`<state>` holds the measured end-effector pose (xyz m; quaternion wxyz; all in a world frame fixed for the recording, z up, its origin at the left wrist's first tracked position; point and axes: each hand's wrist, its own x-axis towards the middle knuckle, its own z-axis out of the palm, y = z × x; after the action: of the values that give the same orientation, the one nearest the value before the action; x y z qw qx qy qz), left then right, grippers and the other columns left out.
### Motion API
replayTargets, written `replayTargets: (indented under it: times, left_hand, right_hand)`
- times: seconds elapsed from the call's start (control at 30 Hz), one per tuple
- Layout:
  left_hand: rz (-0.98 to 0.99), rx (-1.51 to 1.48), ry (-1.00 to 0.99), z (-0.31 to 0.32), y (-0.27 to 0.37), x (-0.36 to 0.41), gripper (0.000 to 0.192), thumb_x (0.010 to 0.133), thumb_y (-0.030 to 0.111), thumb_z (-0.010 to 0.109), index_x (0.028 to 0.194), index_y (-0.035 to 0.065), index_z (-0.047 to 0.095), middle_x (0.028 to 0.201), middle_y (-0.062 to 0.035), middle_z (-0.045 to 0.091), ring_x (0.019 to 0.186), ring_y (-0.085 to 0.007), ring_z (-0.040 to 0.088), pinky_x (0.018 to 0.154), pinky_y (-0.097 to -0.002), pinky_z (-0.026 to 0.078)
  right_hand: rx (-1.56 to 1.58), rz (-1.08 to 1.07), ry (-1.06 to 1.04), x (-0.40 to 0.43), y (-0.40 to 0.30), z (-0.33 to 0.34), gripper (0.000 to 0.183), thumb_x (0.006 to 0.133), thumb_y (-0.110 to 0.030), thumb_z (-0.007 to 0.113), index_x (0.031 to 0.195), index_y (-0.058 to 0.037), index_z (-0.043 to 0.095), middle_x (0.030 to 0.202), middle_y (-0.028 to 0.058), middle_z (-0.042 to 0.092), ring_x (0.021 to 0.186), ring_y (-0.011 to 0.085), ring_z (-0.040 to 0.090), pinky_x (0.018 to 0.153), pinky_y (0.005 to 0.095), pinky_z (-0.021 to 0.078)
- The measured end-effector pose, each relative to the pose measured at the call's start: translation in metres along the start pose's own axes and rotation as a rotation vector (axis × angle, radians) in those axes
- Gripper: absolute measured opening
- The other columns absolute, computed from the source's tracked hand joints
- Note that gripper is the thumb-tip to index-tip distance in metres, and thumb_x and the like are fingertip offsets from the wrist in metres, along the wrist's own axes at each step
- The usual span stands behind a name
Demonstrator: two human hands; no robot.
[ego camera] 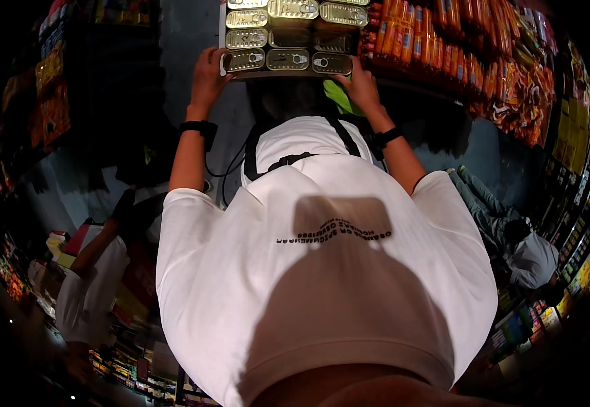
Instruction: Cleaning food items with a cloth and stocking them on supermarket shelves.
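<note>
Several rectangular pull-tab tins (pixel 287 59) stand in close rows at the top of the view, their metal lids facing up. My left hand (pixel 209 76) is at the left end of the front row, its thumb in front and its fingers along the side of the left front tin (pixel 244 60). A white edge (pixel 223 65) shows beside that thumb. At the other end, my right hand (pixel 362 86) holds the side of the right front tin (pixel 332 63), the thumb low in front. Bright green material (pixel 341 95) lies beneath my right wrist; its kind is unclear.
Orange-red packets (pixel 406 35), perhaps wrapped sausages, are stacked right of the tins. Packaged goods (pixel 51 112) hang or stand at far left. One person (pixel 94 285) is at lower left, another (pixel 528 254) at right near stocked shelves (pixel 574 203). A black cable (pixel 226 173) hangs by my left forearm.
</note>
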<state>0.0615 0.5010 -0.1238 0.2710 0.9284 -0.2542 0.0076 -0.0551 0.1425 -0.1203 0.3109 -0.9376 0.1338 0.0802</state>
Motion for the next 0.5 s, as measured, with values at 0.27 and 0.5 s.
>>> replayTargets:
  times: [0.27, 0.5]
  left_hand:
    - [-0.07, -0.202, -0.077, 0.0026, -0.0052, -0.0034, 0.046, 0.069, -0.004, 0.079, 0.108, 0.0057, 0.057, 0.109, -0.0127, 0.058, 0.097, -0.0352, 0.061, 0.08, -0.041, 0.052]
    - [-0.097, -0.294, -0.046, 0.0002, 0.0009, -0.0038, 0.048, 0.07, -0.005, 0.078, 0.111, 0.0064, 0.056, 0.11, -0.0105, 0.058, 0.098, -0.0311, 0.063, 0.081, -0.0393, 0.052]
  right_hand:
    - [0.01, -0.061, -0.029, 0.0027, 0.0061, 0.0015, 0.056, 0.085, -0.03, 0.073, 0.127, -0.0062, 0.045, 0.098, 0.0264, 0.068, 0.091, 0.0476, 0.064, 0.076, 0.0526, 0.0523]
    - [0.014, -0.027, -0.018, -0.0007, 0.0053, 0.0048, 0.059, 0.086, -0.033, 0.072, 0.129, -0.0059, 0.043, 0.097, 0.0273, 0.068, 0.092, 0.0483, 0.063, 0.076, 0.0532, 0.0518]
